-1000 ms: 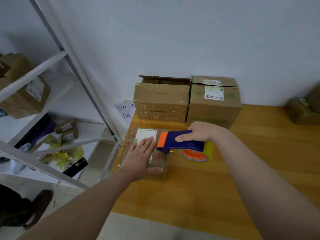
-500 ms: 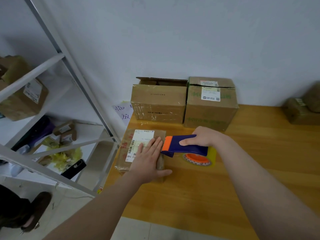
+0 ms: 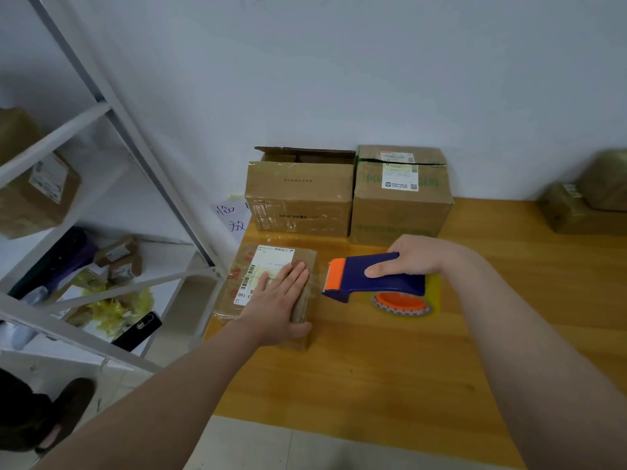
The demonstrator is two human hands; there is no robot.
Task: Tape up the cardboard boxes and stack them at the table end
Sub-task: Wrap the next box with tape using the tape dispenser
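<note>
A small flat cardboard box (image 3: pixel 244 266) with a white shipping label lies at the left end of the wooden table (image 3: pixel 390 368). My left hand (image 3: pixel 276 300) presses flat on its top, fingers straight, thumb at the box's near right corner. My right hand (image 3: pixel 414 257) grips the blue handle of a blue and orange tape dispenser (image 3: pixel 369 279), whose orange blade end hangs just right of the box, a small gap between them. Two bigger cardboard boxes stand against the wall: one with a raised flap (image 3: pixel 300 198), one with a label (image 3: pixel 402 201).
A white metal shelf rack (image 3: pixel 112 184) stands left of the table, holding parcels, yellow bags and a black phone (image 3: pixel 137 330). More brown parcels (image 3: pixel 583 205) sit at the table's far right. A handwritten paper note (image 3: pixel 232 218) hangs by the wall.
My right hand has pulled the tape dispenser rightward off the small box's edge. My left hand slid toward the right side of the box top, uncovering more of the label.
</note>
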